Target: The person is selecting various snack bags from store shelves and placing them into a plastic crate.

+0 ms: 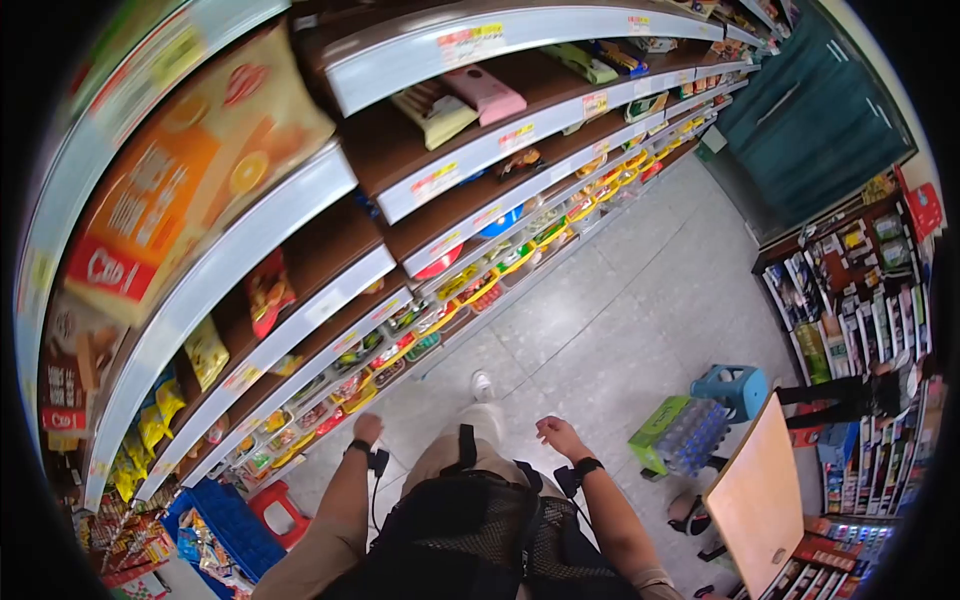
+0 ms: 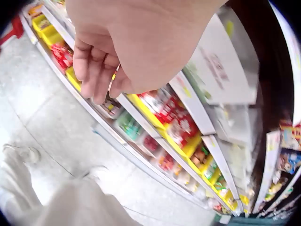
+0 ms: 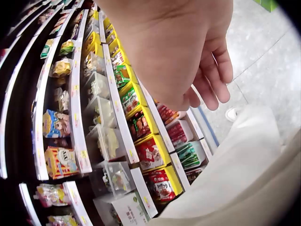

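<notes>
My left hand (image 1: pixel 368 430) hangs beside the lower shelves, its fingers loosely bent and holding nothing; the left wrist view shows the same hand (image 2: pixel 136 44) over yellow bins of red packets (image 2: pixel 181 127). On the other side of my body, my right hand (image 1: pixel 562 438) is held above the floor, also with nothing in it. Loosely curled fingers of that hand (image 3: pixel 174 52) show in the right wrist view, with snack bins (image 3: pixel 151 153) behind them. Neither hand touches the shelves.
Shelving (image 1: pixel 440 185) with packaged snacks runs along the left. A blue basket (image 1: pixel 235 530) and red stool (image 1: pixel 278 512) stand lower left. At right are a wooden table (image 1: pixel 762 495), a pack of bottles (image 1: pixel 690 437), a blue stool (image 1: pixel 735 385) and another person (image 1: pixel 885 390).
</notes>
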A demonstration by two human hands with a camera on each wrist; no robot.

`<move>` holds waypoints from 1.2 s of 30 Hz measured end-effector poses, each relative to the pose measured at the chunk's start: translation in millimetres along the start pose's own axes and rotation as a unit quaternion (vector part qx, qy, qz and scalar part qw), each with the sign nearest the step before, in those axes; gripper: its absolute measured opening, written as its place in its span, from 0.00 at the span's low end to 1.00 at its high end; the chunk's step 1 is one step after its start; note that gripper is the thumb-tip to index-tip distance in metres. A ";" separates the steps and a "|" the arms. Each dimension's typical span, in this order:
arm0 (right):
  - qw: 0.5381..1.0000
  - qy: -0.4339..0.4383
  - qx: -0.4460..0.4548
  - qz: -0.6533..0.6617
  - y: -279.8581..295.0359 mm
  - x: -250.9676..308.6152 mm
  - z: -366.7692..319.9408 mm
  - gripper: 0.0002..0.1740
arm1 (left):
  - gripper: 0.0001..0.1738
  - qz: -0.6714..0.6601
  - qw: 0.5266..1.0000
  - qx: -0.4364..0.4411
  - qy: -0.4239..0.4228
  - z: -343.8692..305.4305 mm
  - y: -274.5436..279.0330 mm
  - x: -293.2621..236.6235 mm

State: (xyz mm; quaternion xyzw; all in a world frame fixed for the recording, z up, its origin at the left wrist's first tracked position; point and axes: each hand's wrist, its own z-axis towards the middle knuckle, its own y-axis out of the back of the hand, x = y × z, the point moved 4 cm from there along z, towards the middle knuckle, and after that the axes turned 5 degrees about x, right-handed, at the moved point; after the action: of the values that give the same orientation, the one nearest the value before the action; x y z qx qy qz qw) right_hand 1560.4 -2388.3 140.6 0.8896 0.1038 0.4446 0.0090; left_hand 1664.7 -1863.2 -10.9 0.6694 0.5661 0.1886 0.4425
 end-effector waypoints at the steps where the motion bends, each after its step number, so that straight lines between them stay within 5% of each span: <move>1: 0.998 -0.049 0.013 -0.026 19.9 -2.1 8.5 0.17 | 0.10 -0.319 0.944 -0.026 0.083 47.8 2.8 -9.3; 2: 0.993 -0.098 0.025 -0.053 40.7 -7.0 13.2 0.17 | 0.12 -0.419 0.905 -0.047 0.063 67.7 40.2 -58.7; 4: 0.976 -0.177 0.045 -0.116 80.0 10.1 25.6 0.18 | 0.14 -0.419 0.905 -0.040 0.056 142.2 68.9 -121.4; 5: 0.993 -0.109 0.027 -0.036 106.4 24.7 46.5 0.17 | 0.15 -0.267 0.962 -0.038 -0.030 134.0 168.4 -192.3; 8: 0.981 -0.023 -0.067 0.183 149.0 109.2 52.0 0.15 | 0.13 -0.230 0.947 -0.086 -0.208 152.5 289.8 -312.4; 15: 0.966 0.072 -0.150 0.200 240.0 238.7 108.6 0.14 | 0.18 -0.277 0.910 -0.101 -0.290 177.4 463.8 -467.2; 18: 0.962 0.089 -0.151 0.209 281.6 283.1 136.9 0.15 | 0.20 -0.289 0.916 -0.072 -0.267 201.5 496.8 -502.6; 22: 0.962 0.153 -0.148 0.172 354.2 343.5 206.4 0.16 | 0.20 -0.207 0.919 -0.168 -0.291 259.7 527.6 -541.9; 26: 0.955 0.265 -0.130 0.042 415.5 398.7 274.9 0.23 | 0.23 -0.310 0.921 -0.153 -0.179 340.6 550.4 -571.0; 28: 0.938 0.318 -0.137 0.007 434.6 430.1 303.7 0.29 | 0.24 -0.319 0.932 -0.172 -0.015 380.1 557.4 -572.1; 29: 0.937 0.319 -0.136 -0.047 440.8 438.8 314.0 0.33 | 0.26 -0.352 0.933 -0.073 0.028 386.6 571.0 -580.8; 30: 0.935 0.329 -0.119 -0.052 450.2 445.7 322.1 0.33 | 0.26 -0.358 0.929 -0.088 0.040 406.9 566.8 -583.0; 32: 0.944 0.326 -0.037 0.033 454.2 449.4 326.0 0.34 | 0.25 -0.366 0.842 -0.370 -0.144 429.9 539.2 -591.9; 33: 0.936 0.352 -0.013 -0.005 455.5 451.3 340.7 0.34 | 0.23 -0.491 0.831 -0.244 -0.096 441.6 541.3 -588.1; 36: 0.956 0.262 0.136 0.005 463.3 430.9 353.7 0.30 | 0.21 -0.663 0.710 -0.219 -0.093 434.0 547.3 -614.1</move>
State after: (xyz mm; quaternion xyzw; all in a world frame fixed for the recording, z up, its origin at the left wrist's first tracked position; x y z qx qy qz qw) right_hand 2173.9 -2731.6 317.1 0.7354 0.1579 0.6435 -0.1416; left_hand 2138.5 -2577.7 349.7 0.0208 0.7629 -0.0980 0.6387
